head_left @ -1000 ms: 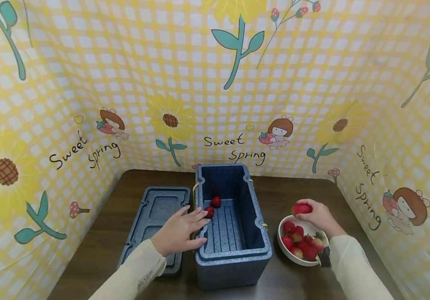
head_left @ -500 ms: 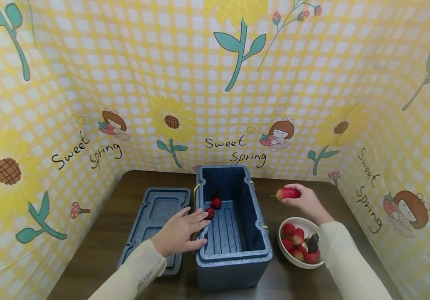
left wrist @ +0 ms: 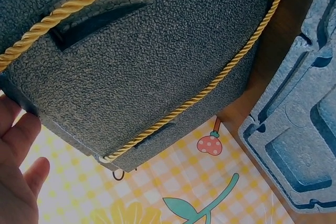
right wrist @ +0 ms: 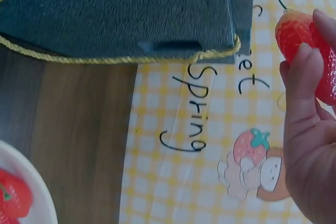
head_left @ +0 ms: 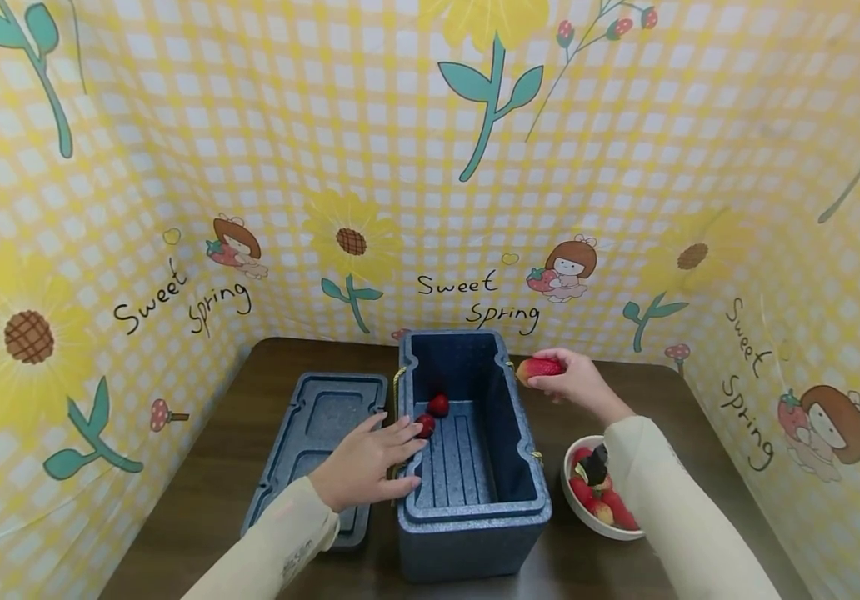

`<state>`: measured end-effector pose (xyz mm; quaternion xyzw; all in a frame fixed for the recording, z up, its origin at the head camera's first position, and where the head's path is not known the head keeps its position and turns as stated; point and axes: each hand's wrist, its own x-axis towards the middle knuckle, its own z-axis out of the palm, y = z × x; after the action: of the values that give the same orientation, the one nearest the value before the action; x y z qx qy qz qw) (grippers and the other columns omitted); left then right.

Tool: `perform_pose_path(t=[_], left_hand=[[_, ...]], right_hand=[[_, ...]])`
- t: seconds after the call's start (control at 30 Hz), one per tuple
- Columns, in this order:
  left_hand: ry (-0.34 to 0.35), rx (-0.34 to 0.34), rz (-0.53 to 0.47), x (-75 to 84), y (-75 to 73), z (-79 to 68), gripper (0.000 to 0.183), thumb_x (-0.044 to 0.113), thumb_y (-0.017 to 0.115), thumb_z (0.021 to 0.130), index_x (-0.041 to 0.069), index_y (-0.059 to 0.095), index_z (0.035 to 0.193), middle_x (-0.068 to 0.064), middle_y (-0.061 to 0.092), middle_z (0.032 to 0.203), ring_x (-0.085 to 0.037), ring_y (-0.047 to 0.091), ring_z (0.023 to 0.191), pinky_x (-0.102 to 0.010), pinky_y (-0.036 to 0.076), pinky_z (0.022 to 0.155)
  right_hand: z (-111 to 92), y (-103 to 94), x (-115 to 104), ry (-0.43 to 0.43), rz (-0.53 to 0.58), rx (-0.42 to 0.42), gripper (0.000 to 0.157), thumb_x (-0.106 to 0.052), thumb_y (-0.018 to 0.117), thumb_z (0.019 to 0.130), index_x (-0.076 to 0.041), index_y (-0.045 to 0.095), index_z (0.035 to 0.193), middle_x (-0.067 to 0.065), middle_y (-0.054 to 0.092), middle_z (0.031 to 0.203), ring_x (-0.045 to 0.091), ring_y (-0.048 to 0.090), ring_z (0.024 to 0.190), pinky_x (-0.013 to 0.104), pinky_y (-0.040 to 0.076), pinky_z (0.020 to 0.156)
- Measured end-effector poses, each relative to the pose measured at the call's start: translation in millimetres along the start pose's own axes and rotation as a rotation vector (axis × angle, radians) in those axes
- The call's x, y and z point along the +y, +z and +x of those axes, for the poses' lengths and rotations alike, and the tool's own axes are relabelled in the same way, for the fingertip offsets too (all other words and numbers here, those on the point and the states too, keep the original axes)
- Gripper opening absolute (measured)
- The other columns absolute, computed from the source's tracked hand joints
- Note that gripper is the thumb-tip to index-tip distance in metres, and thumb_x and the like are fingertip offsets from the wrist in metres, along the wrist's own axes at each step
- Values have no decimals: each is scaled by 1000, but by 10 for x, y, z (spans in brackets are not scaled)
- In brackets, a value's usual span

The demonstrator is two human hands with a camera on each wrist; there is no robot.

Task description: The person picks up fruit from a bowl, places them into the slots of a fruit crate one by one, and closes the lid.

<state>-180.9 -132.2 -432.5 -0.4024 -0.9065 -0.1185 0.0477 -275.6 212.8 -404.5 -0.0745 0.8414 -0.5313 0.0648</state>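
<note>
A strawberry with a pale yellowish end is pinched between thumb and fingers of my right hand, just beyond the right wall of a blue-grey foam box. In the right wrist view, the strawberry shows a thin green stem. My left hand rests with spread, straight fingers on the box's left rim. Inside the box, two red fruits lie by the left wall, one partly behind my fingertips. A white bowl of several strawberries stands to the right, partly covered by my right sleeve.
The box's lid lies flat on the dark wooden table, left of the box. Yellow rope handles run along the box's sides. A yellow checked cloth with printed flowers encloses the back and sides.
My right hand has carried the strawberry up and leftward from above the bowl to the box's right rim. My left hand stays on the left rim.
</note>
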Motion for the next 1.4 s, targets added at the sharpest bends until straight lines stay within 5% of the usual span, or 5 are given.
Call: perform_pose_path(t=[0.6, 0.97, 1.4], left_hand=[[-14, -17, 9, 15, -31, 5, 50, 43, 55, 93, 11, 62, 130, -7, 53, 138, -23, 45, 131, -54, 29, 108], [15, 8, 15, 13, -14, 13, 50, 44, 54, 93, 9, 63, 128, -9, 55, 136, -23, 48, 129, -54, 33, 105], [-23, -39, -8, 9, -18, 15, 52, 45, 52, 93, 10, 61, 131, -8, 52, 139, -22, 44, 132, -53, 28, 108]], right_hand=[[221, 525, -564, -61, 45, -210, 44, 0, 70, 84, 5, 56, 125, 21, 64, 106, 17, 64, 69, 30, 57, 67], [457, 667, -703, -51, 95, -211, 46, 5, 64, 87, 5, 52, 132, 26, 61, 117, 23, 68, 80, 34, 56, 74], [577, 758, -643, -30, 51, -165, 52, -3, 62, 91, 3, 44, 139, 25, 61, 120, 28, 69, 82, 35, 56, 75]])
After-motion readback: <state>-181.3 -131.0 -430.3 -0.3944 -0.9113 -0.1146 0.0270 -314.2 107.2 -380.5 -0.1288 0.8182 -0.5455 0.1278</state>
